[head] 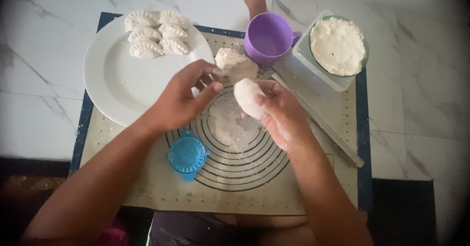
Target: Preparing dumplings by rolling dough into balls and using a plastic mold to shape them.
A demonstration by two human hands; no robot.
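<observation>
My right hand holds a smooth oval piece of white dough above a floured baking mat printed with dark rings. My left hand hovers just left of it, fingers apart, fingertips near a larger lump of dough lying on the mat. A blue round dumpling press lies shut on the mat under my left wrist.
A white plate at the upper left carries several pleated raw dumplings. A purple cup stands behind the dough. A bowl of flour sits in a clear tray at the right. A clear rolling rod lies diagonally on the mat. Marble floor surrounds it.
</observation>
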